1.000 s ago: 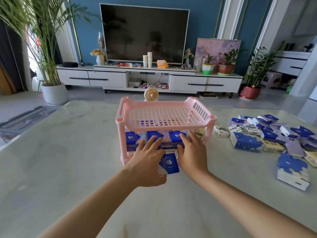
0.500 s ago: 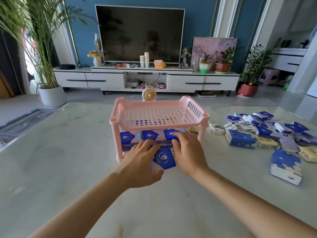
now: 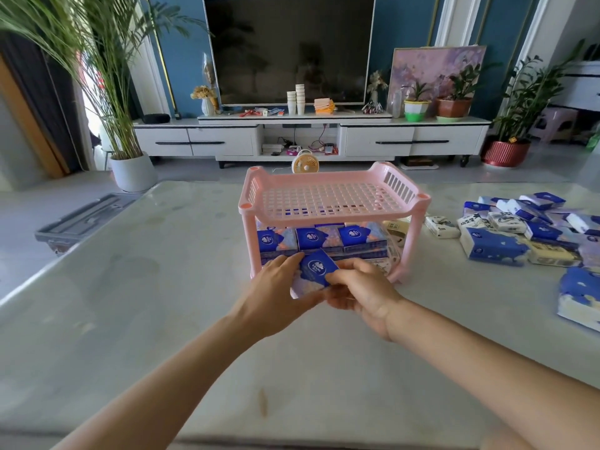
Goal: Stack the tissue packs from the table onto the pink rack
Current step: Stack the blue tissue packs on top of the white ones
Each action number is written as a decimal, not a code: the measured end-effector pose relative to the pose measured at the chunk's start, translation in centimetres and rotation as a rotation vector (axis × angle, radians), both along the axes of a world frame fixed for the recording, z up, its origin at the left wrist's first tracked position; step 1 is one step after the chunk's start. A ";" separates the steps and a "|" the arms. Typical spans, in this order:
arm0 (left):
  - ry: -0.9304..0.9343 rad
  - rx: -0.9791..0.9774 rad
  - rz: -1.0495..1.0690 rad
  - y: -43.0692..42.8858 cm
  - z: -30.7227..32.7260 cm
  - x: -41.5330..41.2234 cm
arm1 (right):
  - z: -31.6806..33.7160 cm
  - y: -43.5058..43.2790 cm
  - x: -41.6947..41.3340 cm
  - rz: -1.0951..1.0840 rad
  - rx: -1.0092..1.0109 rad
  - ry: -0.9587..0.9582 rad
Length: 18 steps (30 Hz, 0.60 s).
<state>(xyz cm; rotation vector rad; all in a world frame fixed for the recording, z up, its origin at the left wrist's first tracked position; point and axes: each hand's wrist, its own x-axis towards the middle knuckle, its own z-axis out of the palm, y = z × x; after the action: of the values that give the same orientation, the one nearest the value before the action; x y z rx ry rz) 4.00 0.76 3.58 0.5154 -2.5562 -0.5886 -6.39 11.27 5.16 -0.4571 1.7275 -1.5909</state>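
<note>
A two-tier pink rack (image 3: 328, 190) stands mid-table with nothing on its top shelf. On its lower shelf sit rows of blue tissue packs (image 3: 316, 238). In front of the lower shelf, both hands hold one blue tissue pack (image 3: 314, 271), tilted. My left hand (image 3: 276, 297) grips its left side. My right hand (image 3: 360, 292) curls round its right side and bottom edge. A pile of loose tissue packs (image 3: 526, 232) lies on the table to the right of the rack.
A large blue-and-white tissue pack (image 3: 579, 298) lies near the table's right edge. A small fan (image 3: 305, 163) peeks up behind the rack. Beyond the marble table (image 3: 130, 303) are a TV cabinet and potted plants.
Both hands have drawn back from the lower shelf toward me and closed round the blue pack, which now sits tilted in front of the shelf.
</note>
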 end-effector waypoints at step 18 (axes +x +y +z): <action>0.375 0.793 0.231 -1.3 1.1 1.8 | 2.3 -6.8 2.8 -0.349 -0.262 -0.257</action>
<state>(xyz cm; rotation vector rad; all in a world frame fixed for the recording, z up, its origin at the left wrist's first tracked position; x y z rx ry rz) 5.79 -0.52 4.72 0.8438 -1.8086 -1.4574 -3.60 4.50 7.47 -0.0648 1.4649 -2.0394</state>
